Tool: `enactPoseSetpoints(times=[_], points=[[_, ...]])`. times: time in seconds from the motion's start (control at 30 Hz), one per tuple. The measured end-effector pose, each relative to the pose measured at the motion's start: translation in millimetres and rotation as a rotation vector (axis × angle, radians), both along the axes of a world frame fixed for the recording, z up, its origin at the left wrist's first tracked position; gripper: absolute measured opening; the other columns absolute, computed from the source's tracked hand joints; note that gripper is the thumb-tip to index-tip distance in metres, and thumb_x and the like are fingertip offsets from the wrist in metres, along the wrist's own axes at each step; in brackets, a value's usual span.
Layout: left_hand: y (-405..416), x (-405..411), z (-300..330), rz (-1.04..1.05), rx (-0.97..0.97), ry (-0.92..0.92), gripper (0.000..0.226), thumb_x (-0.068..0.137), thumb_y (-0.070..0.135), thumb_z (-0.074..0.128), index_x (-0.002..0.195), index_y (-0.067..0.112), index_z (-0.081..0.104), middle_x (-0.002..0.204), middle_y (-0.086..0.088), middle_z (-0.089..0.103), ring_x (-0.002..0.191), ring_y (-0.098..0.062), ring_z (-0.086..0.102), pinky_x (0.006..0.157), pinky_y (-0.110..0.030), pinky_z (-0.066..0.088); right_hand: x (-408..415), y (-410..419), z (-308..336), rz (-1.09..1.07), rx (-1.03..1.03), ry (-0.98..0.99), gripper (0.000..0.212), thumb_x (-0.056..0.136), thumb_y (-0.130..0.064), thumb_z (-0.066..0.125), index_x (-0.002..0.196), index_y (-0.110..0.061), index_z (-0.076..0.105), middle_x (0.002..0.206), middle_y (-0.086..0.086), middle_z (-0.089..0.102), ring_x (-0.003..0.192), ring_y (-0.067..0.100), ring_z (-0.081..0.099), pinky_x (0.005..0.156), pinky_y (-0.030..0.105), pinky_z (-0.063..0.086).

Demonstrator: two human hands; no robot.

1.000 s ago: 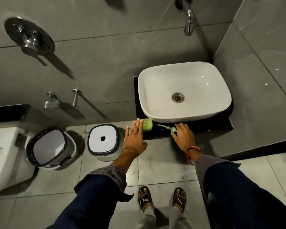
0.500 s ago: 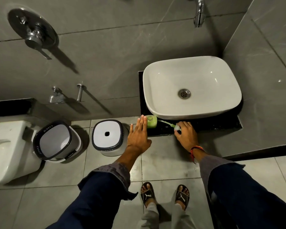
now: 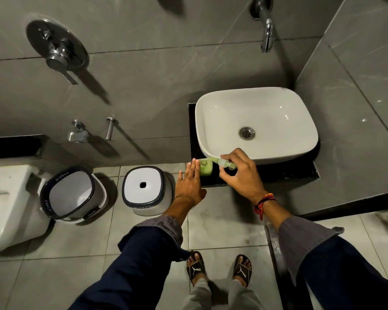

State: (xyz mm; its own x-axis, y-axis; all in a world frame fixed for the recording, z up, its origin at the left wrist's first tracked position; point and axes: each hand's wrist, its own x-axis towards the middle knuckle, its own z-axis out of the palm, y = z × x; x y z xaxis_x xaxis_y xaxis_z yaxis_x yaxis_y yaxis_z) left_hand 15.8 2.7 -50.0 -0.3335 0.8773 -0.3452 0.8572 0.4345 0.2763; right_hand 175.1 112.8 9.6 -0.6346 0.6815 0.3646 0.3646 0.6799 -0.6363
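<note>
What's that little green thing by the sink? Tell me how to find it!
Find the big white basin on the black counter. At its near left corner sits a small green container, with the left hand flat against its side. It is squat and bright green, unlike the thin green stick beside it that the right hand pinches.
</note>
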Motion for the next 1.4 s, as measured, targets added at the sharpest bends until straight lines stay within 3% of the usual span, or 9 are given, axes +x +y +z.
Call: enactPoseSetpoints(times=[0.23, 0.47, 0.63, 0.87, 1.07, 1.23, 1.4], points=[[2.7, -0.9, 1.3, 0.002, 0.008, -0.023, 0.104, 0.093, 0.032, 0.063, 0.163, 0.011, -0.01, 0.173, -0.006, -0.01, 0.161, -0.026, -0.005, 0.13, -0.05, 0.008, -5.3, -1.8, -3.4, 0.034, -0.018, -0.188, 0.026, 0.084, -0.014, 0.071, 0.109, -0.007, 0.069, 0.102, 0.007, 0.059, 0.089, 0.021, 0.062, 0.078, 0.038, 0.059], [2.9, -3.0, 1.5, -0.017, 0.002, -0.001, 0.104, 0.094, 0.034, 0.063, 0.163, 0.01, -0.01, 0.173, -0.008, -0.01, 0.161, -0.026, -0.005, 0.13, -0.05, 0.008, -30.1, 8.4, -9.4, 0.084, -0.121, -0.233, 0.028, 0.085, -0.017, 0.074, 0.112, -0.011, 0.068, 0.103, 0.002, 0.058, 0.089, 0.014, 0.06, 0.079, 0.029, 0.059], [3.3, -4.8, -0.1, -0.024, 0.011, 0.008, 0.102, 0.095, 0.035, 0.063, 0.163, 0.009, -0.008, 0.173, -0.007, -0.01, 0.161, -0.026, -0.005, 0.13, -0.05, 0.008, -58.6, 12.1, -26.7, -0.032, -0.272, -0.203, 0.027, 0.081, -0.018, 0.082, 0.104, -0.01, 0.07, 0.106, 0.006, 0.069, 0.095, 0.017, 0.065, 0.081, 0.021, 0.052], [3.5, -1.7, -3.9, 0.012, 0.026, -0.022, 0.1, 0.097, 0.036, 0.06, 0.163, 0.011, -0.01, 0.173, -0.006, -0.013, 0.16, -0.024, -0.008, 0.131, -0.048, 0.006, -78.1, -7.4, -53.2, -0.259, -0.356, -0.14, 0.032, 0.083, -0.022, 0.082, 0.111, -0.007, 0.074, 0.108, 0.009, 0.073, 0.098, 0.022, 0.069, 0.087, 0.031, 0.059], [2.9, -0.9, -9.5, 0.008, 0.033, 0.0, 0.098, 0.098, 0.039, 0.059, 0.163, 0.012, -0.01, 0.173, -0.005, -0.015, 0.16, -0.024, -0.009, 0.131, -0.047, 0.005, -85.1, -24.7, -63.0, -0.396, -0.479, -0.066, 0.04, 0.088, -0.029, 0.077, 0.123, -0.011, 0.067, 0.121, 0.01, 0.072, 0.113, 0.027, 0.068, 0.099, 0.043, 0.06], [2.8, -1.0, -13.4, 0.006, 0.045, -0.009, 0.097, 0.1, 0.045, 0.055, 0.163, 0.013, -0.011, 0.172, -0.005, -0.015, 0.16, -0.023, -0.01, 0.131, -0.047, 0.004, -83.1, -31.6, -66.6, -0.342, -0.489, 0.0, 0.045, 0.092, -0.024, 0.073, 0.133, -0.009, 0.062, 0.134, 0.01, 0.065, 0.124, 0.024, 0.063, 0.107, 0.038, 0.054], [4.1, 0.0, -15.6, -0.005, 0.006, 0.039, 0.099, 0.1, 0.044, 0.054, 0.162, 0.011, -0.015, 0.172, -0.007, -0.018, 0.16, -0.024, -0.011, 0.131, -0.047, 0.004, -87.1, -28.2, -63.2, -0.443, -0.491, 0.02, 0.036, 0.088, -0.031, 0.078, 0.113, -0.008, 0.069, 0.112, 0.008, 0.071, 0.097, 0.017, 0.068, 0.091, 0.041, 0.063]])
